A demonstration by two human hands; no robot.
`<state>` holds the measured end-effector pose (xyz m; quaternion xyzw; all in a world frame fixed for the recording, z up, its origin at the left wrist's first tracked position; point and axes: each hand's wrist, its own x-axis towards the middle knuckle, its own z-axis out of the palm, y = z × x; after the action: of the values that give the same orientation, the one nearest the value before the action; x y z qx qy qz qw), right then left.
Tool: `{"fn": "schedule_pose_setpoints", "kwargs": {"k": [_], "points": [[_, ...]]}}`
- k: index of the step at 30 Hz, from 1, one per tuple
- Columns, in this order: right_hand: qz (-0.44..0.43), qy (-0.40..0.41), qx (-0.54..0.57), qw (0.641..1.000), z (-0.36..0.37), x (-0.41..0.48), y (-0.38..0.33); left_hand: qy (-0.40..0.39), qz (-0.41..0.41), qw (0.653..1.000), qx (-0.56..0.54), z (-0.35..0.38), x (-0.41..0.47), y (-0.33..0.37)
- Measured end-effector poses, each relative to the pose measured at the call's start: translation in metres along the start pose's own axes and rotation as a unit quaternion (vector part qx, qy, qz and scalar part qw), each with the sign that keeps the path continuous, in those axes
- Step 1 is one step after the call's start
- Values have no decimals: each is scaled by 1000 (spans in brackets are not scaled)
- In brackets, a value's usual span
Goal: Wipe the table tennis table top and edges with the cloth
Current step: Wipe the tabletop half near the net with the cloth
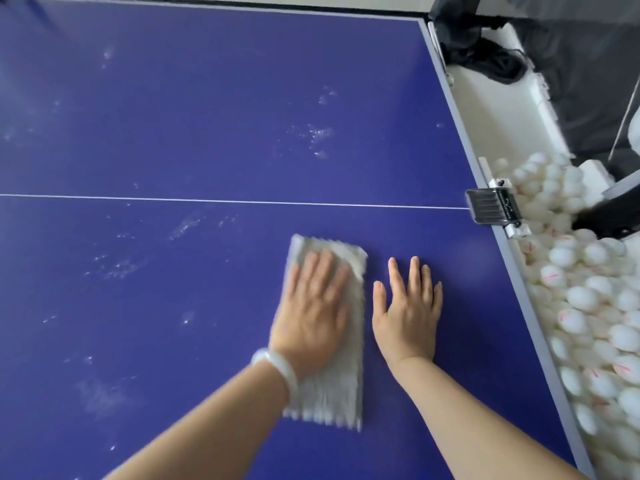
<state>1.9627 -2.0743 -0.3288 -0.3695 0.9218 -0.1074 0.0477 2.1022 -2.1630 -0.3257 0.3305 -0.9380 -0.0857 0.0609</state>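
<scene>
The blue table tennis table (180, 109) fills the view, with a thin white line across its middle and pale dusty smears scattered over it. A folded whitish cloth (337, 386) lies flat on the near half. My left hand (313, 306) presses on the cloth with straight fingers; the cloth looks motion-blurred. My right hand (407, 308) rests flat on the bare blue surface just right of the cloth, fingers spread. The table's grey right edge (519, 271) runs diagonally beside my right hand.
A trough holding many white balls (585, 306) runs along the right edge. A black clamp (491, 209) grips that edge at the white line. Black netting and white foam (491, 60) lie at the far right corner.
</scene>
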Motion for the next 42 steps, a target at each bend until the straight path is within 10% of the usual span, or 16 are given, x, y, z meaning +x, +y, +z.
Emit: {"fn": "schedule_pose_setpoints", "kwargs": {"k": [3,8,14,19,25,33,40,42], "points": [[-13,-2,-4,1000,1,1,1,-49,117,992,0,-4,-61,-11],[-14,-3,-33,999,4,-1,-1,1,-148,989,10,-28,-86,-93],[-179,-57,-72,979,2,-24,-31,-8,-169,986,15,-23,-86,-92],[-20,-61,34,997,21,-48,-110,-8,-169,986,11,-23,-85,-93],[-28,-26,5,999,33,-48,-123,-43,33,998,25,-29,-69,-140],[-29,-1,-9,1000,35,-49,-123,2,-286,958,16,-36,18,-195],[-29,12,16,999,34,-50,-121,-75,134,987,55,-31,19,-139],[-28,19,26,999,35,-50,-122,-42,117,989,82,-40,23,-179]]}}
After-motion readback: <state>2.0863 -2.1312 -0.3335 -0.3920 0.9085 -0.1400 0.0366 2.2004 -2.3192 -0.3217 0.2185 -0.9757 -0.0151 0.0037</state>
